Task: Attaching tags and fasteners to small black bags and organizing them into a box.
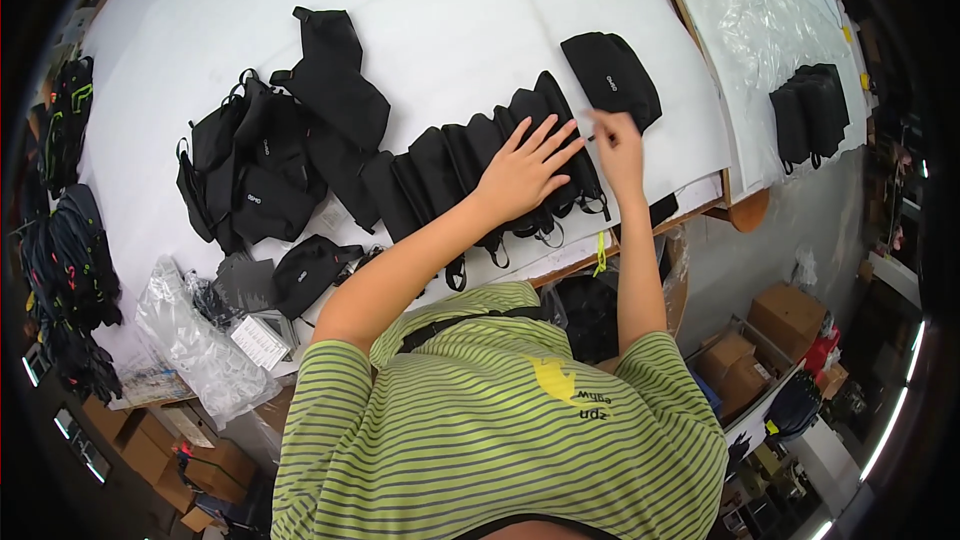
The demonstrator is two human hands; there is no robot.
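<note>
My left hand [527,172] lies flat with spread fingers on a row of black pouches [432,165], which overlap side by side with small loops toward me. Just right of the row, my right hand [617,145] is curled, thumb and fingers drawn together at the near edge of a separate black pouch [612,75]. Its fingertips are slightly blurred, and whatever they may pinch is too small to make out. Left of the row sits a loose heap of black pouches [265,165], with another black pouch [345,85] sprawled at its far side.
The white table [460,30] carries clear plastic bags [190,340], a stack of dark cards [245,282] and a white label [262,342] at the near left. Black pouches [808,115] rest on clear plastic sheeting [750,0] at right. Cardboard boxes [790,320] stand below.
</note>
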